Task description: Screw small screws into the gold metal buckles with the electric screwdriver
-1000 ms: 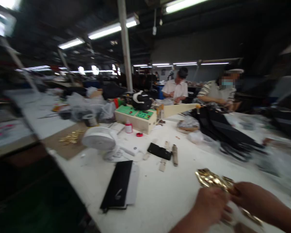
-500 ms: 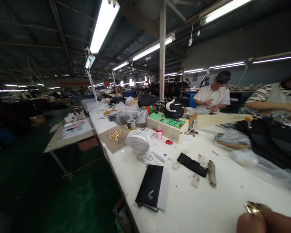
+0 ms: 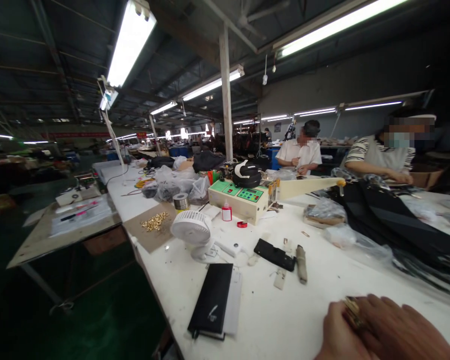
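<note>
At the bottom right my left hand (image 3: pixel 339 335) and my right hand (image 3: pixel 401 327) are pressed together over the white table (image 3: pixel 303 310). Both are closed round a bundle of shiny gold metal pieces (image 3: pixel 352 311), of which only a small part peeks out between the fingers. The hands hover just above the tabletop near its front edge.
On the table lie a black notebook (image 3: pixel 212 298), a small white fan (image 3: pixel 192 227), a black wallet-like piece (image 3: pixel 274 254), a beige control box (image 3: pixel 242 196), gold fittings on cardboard (image 3: pixel 154 221) and black fabric (image 3: pixel 397 220). Two people sit across it. A side table (image 3: pixel 60 225) stands left.
The view swung up and left, then back a little, so my hands left the frame and returned. The gold pieces were spread out in view a second ago and are now mostly covered by my fingers.
</note>
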The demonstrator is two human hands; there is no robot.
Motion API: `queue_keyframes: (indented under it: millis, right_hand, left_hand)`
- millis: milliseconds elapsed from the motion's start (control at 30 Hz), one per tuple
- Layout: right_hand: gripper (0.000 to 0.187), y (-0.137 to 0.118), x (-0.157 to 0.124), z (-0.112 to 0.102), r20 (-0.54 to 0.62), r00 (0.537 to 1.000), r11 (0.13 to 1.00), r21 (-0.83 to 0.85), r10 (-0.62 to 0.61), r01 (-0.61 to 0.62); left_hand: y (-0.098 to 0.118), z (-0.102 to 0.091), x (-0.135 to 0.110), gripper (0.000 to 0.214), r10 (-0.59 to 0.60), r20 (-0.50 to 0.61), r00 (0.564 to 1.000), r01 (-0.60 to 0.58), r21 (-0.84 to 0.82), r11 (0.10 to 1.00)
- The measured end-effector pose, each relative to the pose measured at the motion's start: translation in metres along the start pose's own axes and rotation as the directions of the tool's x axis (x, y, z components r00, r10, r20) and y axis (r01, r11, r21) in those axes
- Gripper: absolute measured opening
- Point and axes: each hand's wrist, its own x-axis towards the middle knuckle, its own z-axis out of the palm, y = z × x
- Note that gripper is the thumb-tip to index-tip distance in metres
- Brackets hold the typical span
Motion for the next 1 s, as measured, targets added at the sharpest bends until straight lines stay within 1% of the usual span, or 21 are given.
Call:
queue_keyframes:
  millis: [67, 100, 167, 200, 267, 367, 467, 533, 633, 700, 867, 1000]
  right_hand:
    - [0.033, 0.004, 0.001, -0.01, 0.038, 0.999, 1.0, -0.009, -0.021, 0.021]
    - [0.04, 0.008, 0.0, -0.014, 0.057, 0.998, 0.999, 0.02, -0.029, 0.028]
    - [0.051, 0.015, -0.003, -0.016, 0.098, 0.994, 0.989, 0.144, -0.042, 0.027]
    - [0.053, 0.018, -0.005, -0.017, 0.125, 0.991, 0.976, 0.218, -0.049, 0.021]
    - [0.055, 0.021, -0.008, -0.017, 0.172, 0.984, 0.936, 0.351, -0.051, -0.013]
    - [0.056, 0.02, -0.009, -0.019, 0.193, 0.981, 0.871, 0.486, -0.025, -0.073]
    - [0.047, 0.013, -0.006, -0.025, 0.199, 0.98, 0.821, 0.562, -0.02, -0.097]
    - [0.045, 0.009, -0.005, -0.033, 0.201, 0.979, 0.803, 0.586, -0.015, -0.108]
    - [0.051, 0.003, -0.005, -0.047, 0.192, 0.981, 0.788, 0.604, -0.001, -0.118]
    - [0.054, 0.0, -0.005, -0.052, 0.182, 0.983, 0.789, 0.601, 0.018, -0.126]
    - [0.043, -0.003, -0.004, -0.048, 0.14, 0.989, 0.808, 0.577, 0.045, -0.119]
    - [0.05, -0.004, -0.006, -0.048, 0.128, 0.99, 0.822, 0.558, 0.056, -0.119]
  left_hand:
    - [0.004, 0.0, -0.006, 0.039, -0.076, 0.02, 0.997, 0.076, -0.024, 0.997]
    - [0.006, 0.001, -0.009, 0.043, -0.098, 0.037, 0.995, 0.099, -0.02, 0.995]
    - [0.009, 0.003, -0.013, 0.048, -0.126, 0.088, 0.988, 0.127, 0.0, 0.992]
    - [0.01, 0.005, -0.015, 0.049, -0.136, 0.107, 0.985, 0.136, 0.009, 0.991]
    - [0.011, 0.01, -0.018, 0.046, -0.153, 0.1, 0.983, 0.151, 0.028, 0.988]
    - [0.012, 0.016, -0.021, 0.043, -0.163, 0.044, 0.986, 0.159, 0.08, 0.984]
    - [0.01, 0.016, -0.02, 0.045, -0.162, 0.053, 0.985, 0.155, 0.122, 0.98]
    - [0.008, 0.013, -0.018, 0.047, -0.161, 0.086, 0.983, 0.15, 0.121, 0.981]
    - [0.003, 0.005, -0.012, 0.048, -0.177, 0.12, 0.977, 0.167, 0.089, 0.982]
    - [0.0, 0.002, -0.009, 0.046, -0.192, 0.13, 0.973, 0.184, 0.067, 0.981]
    - [-0.002, 0.002, -0.009, 0.049, -0.201, 0.135, 0.97, 0.194, 0.063, 0.979]
    - [0.001, 0.006, -0.014, 0.054, -0.188, 0.168, 0.968, 0.179, 0.068, 0.981]
